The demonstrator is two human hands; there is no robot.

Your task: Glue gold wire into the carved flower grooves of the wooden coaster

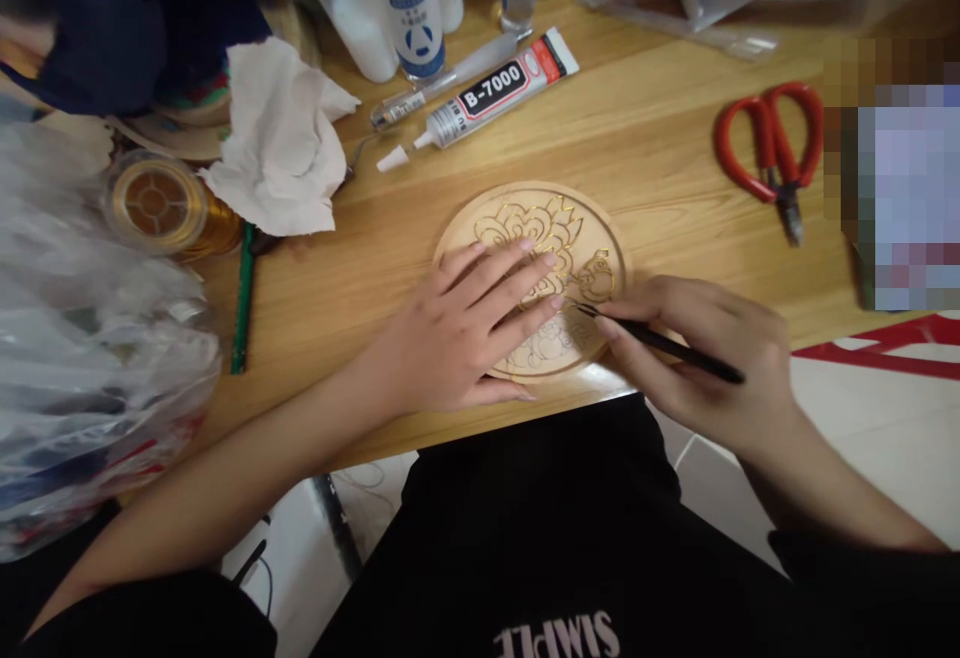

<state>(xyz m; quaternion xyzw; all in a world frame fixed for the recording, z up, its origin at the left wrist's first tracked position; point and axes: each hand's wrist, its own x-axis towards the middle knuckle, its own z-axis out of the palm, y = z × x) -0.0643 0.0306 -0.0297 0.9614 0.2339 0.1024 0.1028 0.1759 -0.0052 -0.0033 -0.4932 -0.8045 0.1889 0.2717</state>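
A round wooden plate (619,238) lies near the table's front edge, bearing a flower drawing partly outlined in gold wire (559,228). My left hand (469,323) rests flat on its left side, fingers spread, covering part of the pattern. From the right, my right hand (712,358) grips slim black tweezers (675,346) between thumb and fingers. Their fine tip touches or hovers just over the plate, right of my left fingertips; which one I cannot tell. Below that tip, the flower lines (551,338) show as thin drawn strokes.
Behind the plate lie a B-7000 glue tube (502,88) and its white cap (392,159). Red-handled pliers (776,153) are at the right. On the left are crumpled tissue (281,138), a gold wire spool (161,203), a green pencil (242,303) and a plastic bag (90,338). Bottles (411,13) stand behind.
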